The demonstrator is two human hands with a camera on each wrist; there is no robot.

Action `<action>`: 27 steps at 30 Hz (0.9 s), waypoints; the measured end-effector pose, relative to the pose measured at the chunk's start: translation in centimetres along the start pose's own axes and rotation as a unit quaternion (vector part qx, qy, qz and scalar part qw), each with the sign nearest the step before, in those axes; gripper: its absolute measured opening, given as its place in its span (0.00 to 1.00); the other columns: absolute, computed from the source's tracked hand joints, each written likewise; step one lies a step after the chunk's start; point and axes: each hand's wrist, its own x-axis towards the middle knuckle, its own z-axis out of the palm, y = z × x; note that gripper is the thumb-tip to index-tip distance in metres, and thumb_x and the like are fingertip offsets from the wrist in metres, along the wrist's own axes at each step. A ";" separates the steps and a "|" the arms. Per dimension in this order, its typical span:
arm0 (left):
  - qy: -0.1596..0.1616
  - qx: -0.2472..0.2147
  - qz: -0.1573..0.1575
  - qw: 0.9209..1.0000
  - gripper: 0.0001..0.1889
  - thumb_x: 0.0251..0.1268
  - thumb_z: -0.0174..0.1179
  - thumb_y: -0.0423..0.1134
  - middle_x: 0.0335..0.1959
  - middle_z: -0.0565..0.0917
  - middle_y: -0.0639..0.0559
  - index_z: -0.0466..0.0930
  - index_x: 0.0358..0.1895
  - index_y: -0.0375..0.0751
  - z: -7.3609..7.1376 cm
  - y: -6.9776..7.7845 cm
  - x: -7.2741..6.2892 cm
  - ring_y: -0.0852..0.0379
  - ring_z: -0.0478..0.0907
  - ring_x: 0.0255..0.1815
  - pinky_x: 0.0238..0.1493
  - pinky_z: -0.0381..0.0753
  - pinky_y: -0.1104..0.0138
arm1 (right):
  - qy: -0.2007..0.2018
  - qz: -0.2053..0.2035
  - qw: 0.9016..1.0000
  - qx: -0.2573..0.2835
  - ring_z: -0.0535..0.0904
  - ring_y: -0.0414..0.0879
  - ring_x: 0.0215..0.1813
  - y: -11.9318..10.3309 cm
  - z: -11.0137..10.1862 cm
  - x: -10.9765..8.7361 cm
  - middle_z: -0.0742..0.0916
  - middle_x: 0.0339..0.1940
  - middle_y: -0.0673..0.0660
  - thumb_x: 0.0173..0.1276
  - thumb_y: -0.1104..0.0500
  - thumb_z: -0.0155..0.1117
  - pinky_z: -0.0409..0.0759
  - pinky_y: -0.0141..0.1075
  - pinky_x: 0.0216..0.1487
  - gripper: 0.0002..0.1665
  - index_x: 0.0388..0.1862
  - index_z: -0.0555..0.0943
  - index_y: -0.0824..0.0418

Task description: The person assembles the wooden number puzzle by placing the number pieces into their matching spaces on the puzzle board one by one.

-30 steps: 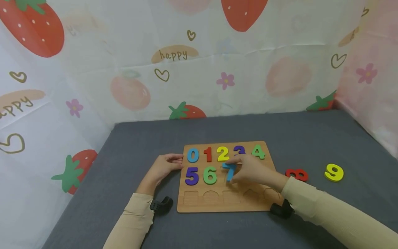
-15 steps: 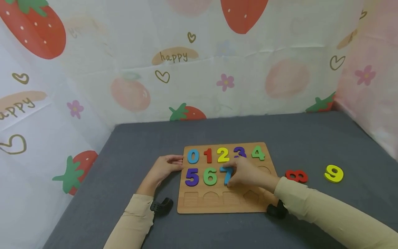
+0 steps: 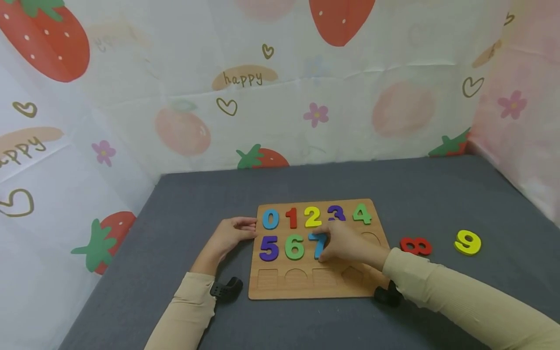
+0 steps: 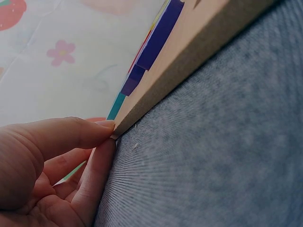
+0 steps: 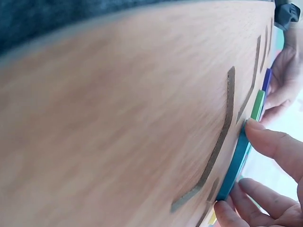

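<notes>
A wooden number puzzle board lies on the grey cloth. My left hand is at its left edge; in the left wrist view the thumb and a finger pinch that edge. My right hand holds the blue number 7 between thumb and fingers, beside the green 6. The right wrist view shows the blue piece low against the board; whether it is fully seated in its recess I cannot tell. The purple 3 is partly hidden behind my right hand.
Off the board's right side lie a red 8 and a yellow 9. Other numbers sit in the board, such as the purple 5 and green 4. Shallow shape recesses line its front. A printed curtain stands behind.
My right hand has shifted slightly left with the blue 7, which now sits straighter and lower beside the 6. My left hand has stayed at the board's edge.
</notes>
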 end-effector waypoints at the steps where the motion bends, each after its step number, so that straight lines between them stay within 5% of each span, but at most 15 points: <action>1: 0.000 0.000 0.001 1.000 0.23 0.64 0.65 0.32 0.55 0.85 0.39 0.78 0.63 0.33 0.0 0.0 0.0 0.55 0.83 0.53 0.63 0.78 0.57 | 0.000 0.000 1.000 0.001 0.79 0.43 0.44 0.0 0.0 0.0 0.87 0.54 0.58 0.48 0.65 0.83 0.83 0.39 0.49 0.39 0.62 0.81 0.64; 7: 0.003 -0.005 -0.003 1.000 0.23 0.64 0.65 0.31 0.55 0.85 0.40 0.78 0.63 0.35 0.1 -0.1 0.0 0.54 0.83 0.53 0.63 0.78 0.56 | 0.005 -0.015 1.000 0.011 0.80 0.45 0.46 0.0 0.0 -0.3 0.87 0.53 0.58 0.48 0.65 0.82 0.83 0.41 0.53 0.39 0.61 0.81 0.65; 13: -0.001 0.000 0.000 1.000 0.23 0.64 0.65 0.31 0.55 0.85 0.39 0.78 0.63 0.34 0.0 -0.1 0.0 0.55 0.83 0.53 0.61 0.79 0.57 | 0.028 -0.004 0.998 0.048 0.76 0.60 0.66 0.0 -1.0 -1.4 0.82 0.64 0.63 0.50 0.62 0.82 0.84 0.42 0.47 0.40 0.64 0.79 0.62; 17: 0.000 -0.002 -0.003 1.000 0.23 0.64 0.65 0.31 0.55 0.85 0.40 0.78 0.63 0.35 0.1 0.0 0.0 0.56 0.83 0.52 0.62 0.79 0.58 | 0.028 -0.012 0.996 0.089 0.69 0.65 0.73 0.3 -2.7 -2.8 0.77 0.70 0.66 0.55 0.60 0.79 0.83 0.46 0.57 0.42 0.69 0.74 0.64; 27: 0.004 0.001 -0.005 1.000 0.23 0.64 0.65 0.31 0.55 0.85 0.40 0.78 0.63 0.35 0.1 0.0 0.0 0.56 0.84 0.52 0.64 0.77 0.56 | 0.071 -0.016 0.994 0.084 0.73 0.65 0.70 2.3 -6.2 -6.3 0.79 0.67 0.66 0.59 0.54 0.77 0.81 0.48 0.60 0.38 0.67 0.76 0.64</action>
